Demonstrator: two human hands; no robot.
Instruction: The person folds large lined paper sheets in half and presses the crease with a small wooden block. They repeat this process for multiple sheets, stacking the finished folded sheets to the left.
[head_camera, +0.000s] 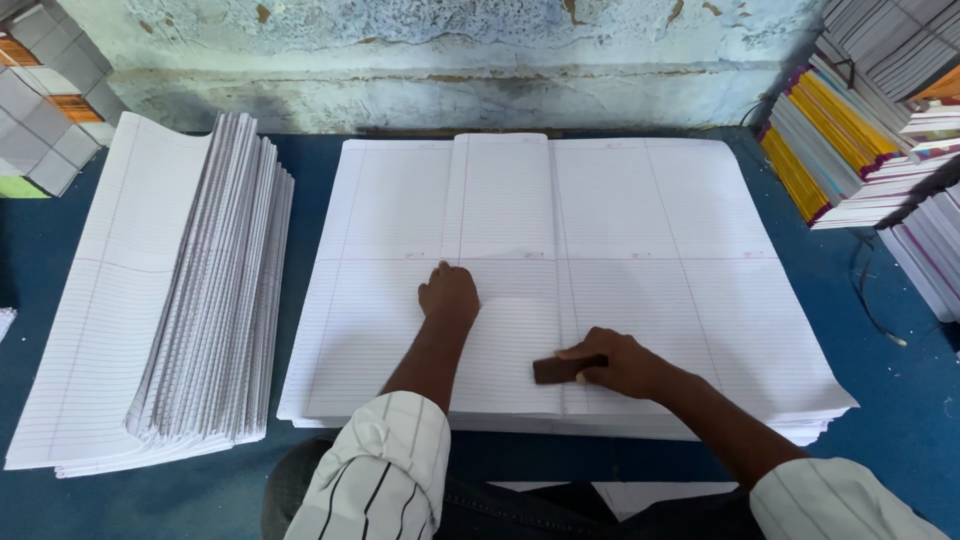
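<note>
A large stack of white ruled sheets (640, 230) lies flat on the blue table in front of me. My left hand (448, 294) rests fisted on the top sheet near its centre crease, pressing it down. My right hand (622, 362) grips a small dark brown block (560, 370) and holds it flat against the paper along a vertical fold line near the front edge. A narrower folded strip of sheet runs up the middle of the stack, from my hands to the far edge.
A fanned pile of folded ruled sheets (190, 300) lies to the left. Stacked notebooks with yellow and purple edges (840, 150) stand at the right, more bundles (50, 90) at the far left corner. A worn plaster wall (450, 60) backs the blue table (900, 400).
</note>
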